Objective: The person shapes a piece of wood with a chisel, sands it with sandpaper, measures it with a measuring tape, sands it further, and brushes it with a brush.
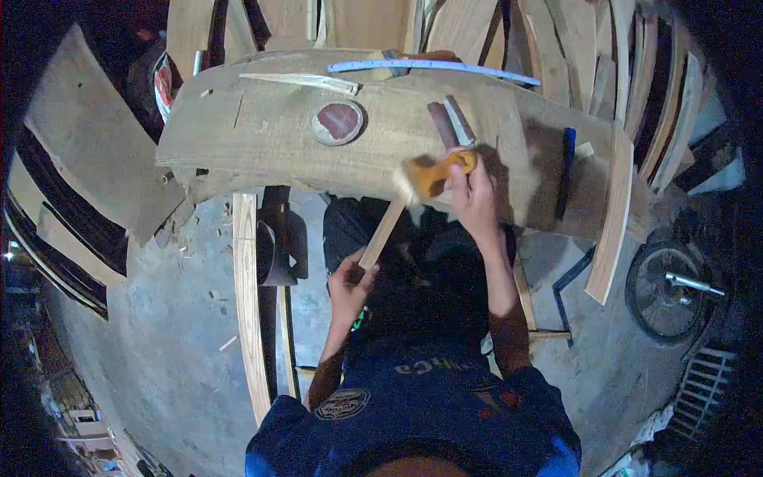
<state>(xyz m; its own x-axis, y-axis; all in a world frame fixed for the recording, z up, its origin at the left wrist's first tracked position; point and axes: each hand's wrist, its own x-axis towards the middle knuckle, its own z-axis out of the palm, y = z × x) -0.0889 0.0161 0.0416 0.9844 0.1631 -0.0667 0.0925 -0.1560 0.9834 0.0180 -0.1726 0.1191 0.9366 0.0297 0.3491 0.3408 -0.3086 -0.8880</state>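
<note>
My left hand (347, 288) is closed around the lower end of a narrow wooden strip (381, 234), which slants up to the right above my lap. In my right hand (473, 195) is a brush (433, 176) with an orange-brown handle, gripped between thumb and fingers. Its pale bristle end, smeared by motion, is at the strip's upper tip; whether they touch I cannot tell. Beyond my hands, a round dish (338, 122) with reddish-brown contents sits on a wide wooden board (262, 151). Near my right hand lie short dark and pale pieces (449, 119).
On the board are a pale curved strip (433, 66), a thin wooden wedge (298, 81) and a dark blue-tipped tool (567, 171). Long boards (246, 302) stand at both sides. Many planks lean at the back. A wheel (671, 290) is at right.
</note>
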